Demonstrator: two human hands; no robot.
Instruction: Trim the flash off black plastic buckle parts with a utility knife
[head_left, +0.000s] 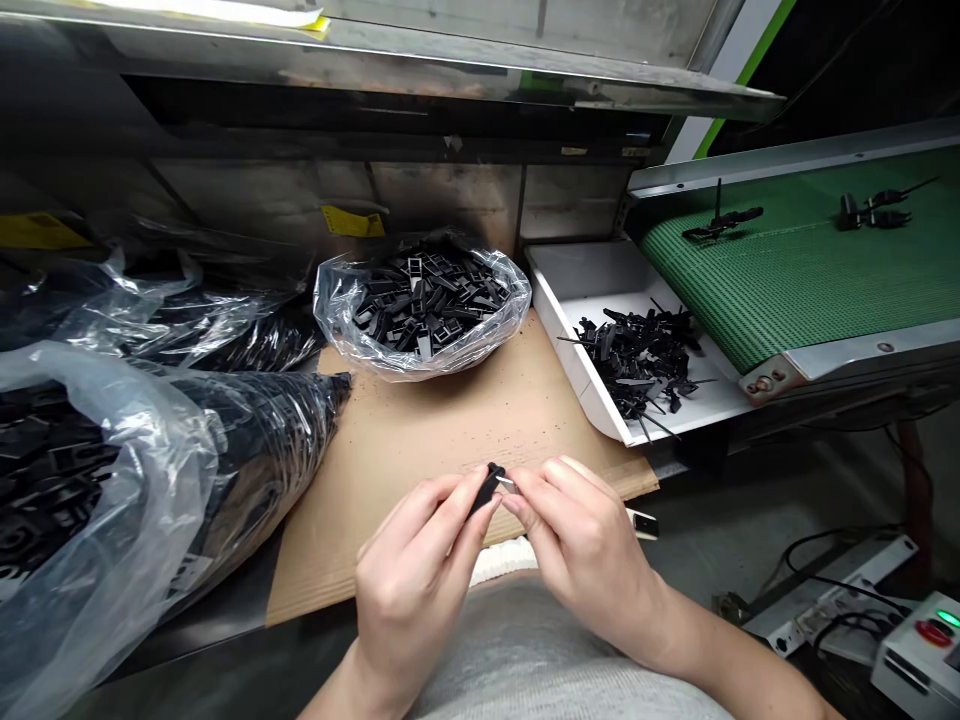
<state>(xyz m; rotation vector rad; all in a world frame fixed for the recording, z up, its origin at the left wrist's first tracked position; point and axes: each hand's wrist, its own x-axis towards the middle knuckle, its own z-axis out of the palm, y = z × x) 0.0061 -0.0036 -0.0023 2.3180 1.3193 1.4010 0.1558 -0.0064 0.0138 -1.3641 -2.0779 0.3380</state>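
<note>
My left hand (424,555) pinches a small black plastic part (486,490) between thumb and fingertips, over the front of the cardboard sheet (450,430). Closed around a utility knife, my right hand (581,525) brings its short metal blade (508,484) against the part or very close to it. A pale end with a black tip (645,524), seemingly the knife's handle, sticks out past that hand; my fingers hide its middle. Behind the hands, a clear plastic bag (334,305) stands open, full of similar black parts (431,300).
A white tray (577,375) with black sprued pieces (645,355) sits under the end of a green conveyor belt (765,285), which carries more pieces. Large plastic bags (247,440) of black parts crowd the left. A metal shelf edge (420,70) overhangs the back.
</note>
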